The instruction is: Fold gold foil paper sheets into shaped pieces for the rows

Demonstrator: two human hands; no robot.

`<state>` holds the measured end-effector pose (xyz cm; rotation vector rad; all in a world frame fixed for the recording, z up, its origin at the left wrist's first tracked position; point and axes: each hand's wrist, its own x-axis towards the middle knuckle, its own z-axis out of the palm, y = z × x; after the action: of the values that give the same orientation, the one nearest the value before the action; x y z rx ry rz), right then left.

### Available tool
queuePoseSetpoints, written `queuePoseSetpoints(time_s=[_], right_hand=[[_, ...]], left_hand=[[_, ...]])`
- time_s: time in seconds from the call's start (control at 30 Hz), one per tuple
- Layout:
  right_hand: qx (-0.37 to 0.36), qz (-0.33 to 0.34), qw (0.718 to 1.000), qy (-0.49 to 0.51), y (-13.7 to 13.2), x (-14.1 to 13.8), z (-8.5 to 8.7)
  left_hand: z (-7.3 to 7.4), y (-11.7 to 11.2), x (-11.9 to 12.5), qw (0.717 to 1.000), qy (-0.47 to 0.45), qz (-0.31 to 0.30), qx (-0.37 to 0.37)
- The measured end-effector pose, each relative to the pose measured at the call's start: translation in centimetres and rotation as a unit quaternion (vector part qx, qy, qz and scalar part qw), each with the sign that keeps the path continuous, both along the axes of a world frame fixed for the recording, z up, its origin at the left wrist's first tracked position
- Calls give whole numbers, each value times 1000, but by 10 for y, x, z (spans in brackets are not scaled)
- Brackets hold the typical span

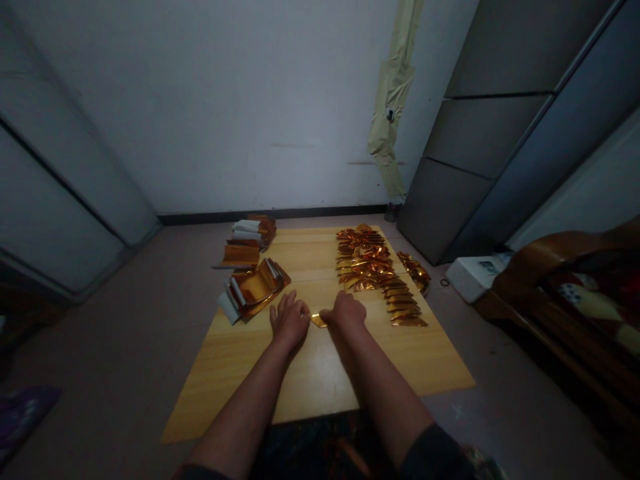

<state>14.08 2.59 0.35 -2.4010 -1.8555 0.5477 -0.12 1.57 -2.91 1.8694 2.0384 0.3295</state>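
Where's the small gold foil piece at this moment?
In the head view, the small gold foil piece sits between the left hand and the right hand, closer to the right, over the middle of the wooden board.

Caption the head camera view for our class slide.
Left hand and right hand meet over gold foil on a yellow board.

Gold foil piece [318, 321] partly hidden between left hand [289, 321] and right hand [346, 312]; grip can't be told. Foil pile [365, 257] too small to count pieces. Wooden sofa arm [530, 280] cut off by right edge.
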Motion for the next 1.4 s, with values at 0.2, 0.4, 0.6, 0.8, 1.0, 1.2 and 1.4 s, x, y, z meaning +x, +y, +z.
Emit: queuePoseSetpoints(time_s=[0.2, 0.4, 0.6, 0.8, 1.0, 1.2, 1.4], right_hand=[[-26, -6, 1000, 14, 4, 20, 5], [13, 81, 995, 54, -13, 32, 8], [26, 118, 992, 33, -24, 29, 5], [28, 119, 992, 25, -21, 28, 3], [61, 118, 989, 62, -23, 28, -3], [120, 91, 978, 143, -29, 25, -8], [174, 96, 949, 244, -31, 18, -19]], left_hand=[[1, -1, 0, 1000, -2, -1, 4], [0, -8, 2, 999, 3, -10, 34], [1, -15, 2, 997, -29, -10, 77], [-5, -19, 1, 988, -34, -42, 143], [-11, -18, 0, 979, -56, -68, 184], [-16, -19, -1, 966, -100, -93, 219], [-22, -18, -2, 947, -136, -118, 267]])
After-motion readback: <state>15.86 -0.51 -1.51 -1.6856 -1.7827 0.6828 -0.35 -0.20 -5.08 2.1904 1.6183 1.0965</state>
